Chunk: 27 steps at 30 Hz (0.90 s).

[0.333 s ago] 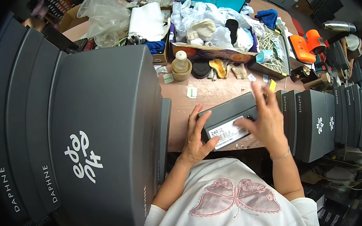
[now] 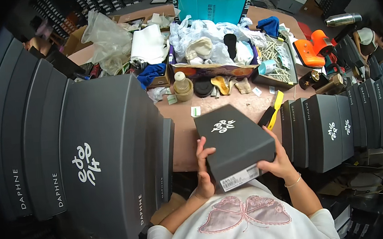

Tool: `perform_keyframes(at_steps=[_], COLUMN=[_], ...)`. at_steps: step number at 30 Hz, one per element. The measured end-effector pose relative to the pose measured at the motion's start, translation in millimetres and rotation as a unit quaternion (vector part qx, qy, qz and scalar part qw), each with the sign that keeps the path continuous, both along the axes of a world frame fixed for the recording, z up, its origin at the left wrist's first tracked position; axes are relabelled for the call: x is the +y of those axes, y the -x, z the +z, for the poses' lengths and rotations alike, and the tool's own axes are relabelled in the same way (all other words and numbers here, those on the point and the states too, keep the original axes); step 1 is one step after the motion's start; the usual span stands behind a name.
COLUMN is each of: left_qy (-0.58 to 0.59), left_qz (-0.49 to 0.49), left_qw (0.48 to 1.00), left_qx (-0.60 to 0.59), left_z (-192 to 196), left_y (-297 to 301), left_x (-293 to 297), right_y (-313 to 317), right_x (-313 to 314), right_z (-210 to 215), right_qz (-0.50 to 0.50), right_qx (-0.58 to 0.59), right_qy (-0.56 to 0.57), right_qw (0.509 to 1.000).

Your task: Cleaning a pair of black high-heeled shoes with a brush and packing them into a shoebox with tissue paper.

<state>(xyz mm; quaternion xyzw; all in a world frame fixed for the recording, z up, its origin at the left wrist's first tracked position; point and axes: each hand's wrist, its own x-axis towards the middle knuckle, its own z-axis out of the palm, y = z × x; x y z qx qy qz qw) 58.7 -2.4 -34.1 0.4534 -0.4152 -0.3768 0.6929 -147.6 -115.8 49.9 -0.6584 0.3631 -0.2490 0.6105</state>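
I hold a dark grey shoe box (image 2: pixel 233 142) with a white logo on its lid and a white label on its near end, lifted over the table's near edge close to my chest. My left hand (image 2: pixel 203 169) grips its left near corner, fingers curled over the lid's edge. My right hand (image 2: pixel 277 158) clasps its right side, a thin bracelet on that wrist. The box is tilted, with its lid facing up toward me.
A tall stack of matching grey boxes (image 2: pixel 99 155) stands at my left, and a row of them (image 2: pixel 329 130) at my right. The brown table (image 2: pixel 188 133) holds a yellow utility knife (image 2: pixel 273 108), a small bottle (image 2: pixel 180 85), a cluttered tray (image 2: pixel 223 66) and an orange tool (image 2: pixel 315 49).
The box has come up from the table and turned, its lid now facing me. My right hand went from the top of the box to its right side.
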Motion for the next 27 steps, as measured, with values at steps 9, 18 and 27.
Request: perform_keyframes(at_steps=[9, 18, 27], left_qy=[-0.423, -0.257, -0.149], left_qz=[0.009, 0.125, 0.087], left_qw=[0.889, 0.926, 0.934], left_qx=[0.174, -0.246, -0.312], left_z=[-137.3, -11.2, 37.2], left_y=[2.9, -43.3, -7.3], left_x=[-30.7, -17.8, -18.0], right_y=[27.7, -48.3, -2.6], right_x=[-17.2, 14.1, -62.5], right_z=[-183.1, -98.6, -90.4], right_qz=[-0.103, 0.103, -0.146], right_qx=[0.141, 0.109, 0.169], right_qy=[-0.335, -0.254, 0.224], right_qw=[0.926, 0.955, 0.949])
